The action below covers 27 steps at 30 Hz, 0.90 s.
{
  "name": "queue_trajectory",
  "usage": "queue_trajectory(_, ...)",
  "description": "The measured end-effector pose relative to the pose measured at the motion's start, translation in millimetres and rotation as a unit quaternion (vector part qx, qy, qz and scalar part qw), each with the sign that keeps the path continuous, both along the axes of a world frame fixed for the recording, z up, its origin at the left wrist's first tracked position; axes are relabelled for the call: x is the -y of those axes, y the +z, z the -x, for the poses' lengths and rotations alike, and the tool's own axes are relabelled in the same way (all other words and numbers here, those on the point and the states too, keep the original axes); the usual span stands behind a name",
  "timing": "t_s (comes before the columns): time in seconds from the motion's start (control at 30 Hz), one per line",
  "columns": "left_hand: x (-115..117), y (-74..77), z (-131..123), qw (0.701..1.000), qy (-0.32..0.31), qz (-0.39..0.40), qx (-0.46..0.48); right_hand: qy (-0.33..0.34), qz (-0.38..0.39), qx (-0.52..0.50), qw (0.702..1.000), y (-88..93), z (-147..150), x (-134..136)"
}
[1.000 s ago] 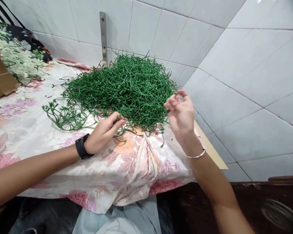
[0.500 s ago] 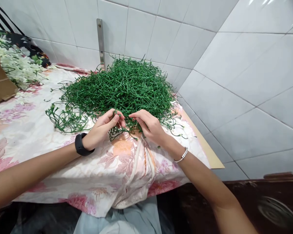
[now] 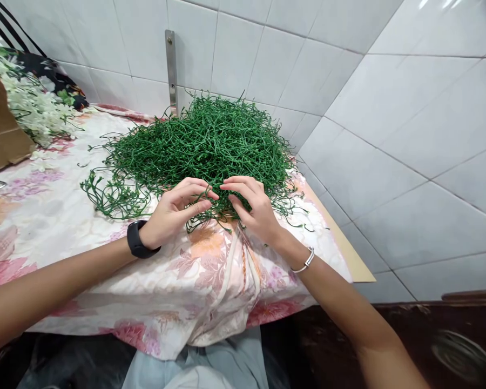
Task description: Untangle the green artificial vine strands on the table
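A large heap of thin green artificial flower stems lies tangled in front of me. At its near edge my left hand, with a black band on the wrist, is open, thumb and fingers apart. Some green stems show around its fingertips, but I see none gripped. My right hand, with a bangle on the wrist, faces it, also open, fingers bent and thumb apart. Its fingertips hover by the heap's near edge, close to the left fingertips. A smaller clump of green stems lies left of my left hand.
A floral cloth covers the table. White artificial flowers and a brown cardboard piece are at the far left. Tiled walls close off the back and right. A metal bracket stands against the back wall.
Both hands have opened from a pinch; the left thumb has moved away from its fingers, which earlier pinched a green stem. The view has shifted slightly.
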<state>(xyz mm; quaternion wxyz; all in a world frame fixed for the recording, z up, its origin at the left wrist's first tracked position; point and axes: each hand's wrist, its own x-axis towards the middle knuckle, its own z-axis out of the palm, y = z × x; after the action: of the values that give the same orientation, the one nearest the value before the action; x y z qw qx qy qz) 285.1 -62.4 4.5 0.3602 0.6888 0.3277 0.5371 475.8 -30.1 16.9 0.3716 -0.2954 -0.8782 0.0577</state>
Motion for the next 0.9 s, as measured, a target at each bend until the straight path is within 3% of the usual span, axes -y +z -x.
queue_trajectory(0.3, -0.9, -4.3, 3.3, 0.999, 0.021, -0.015, -0.04, 0.084, 0.011, 0.007, 0.996, -0.1, 5.8, 7.3)
queue_trajectory(0.9, 2.6, -7.1, -0.7, 0.999, -0.011, -0.021, -0.048, 0.066, 0.006, -0.024, 0.998, -8.9, 8.9, 8.5)
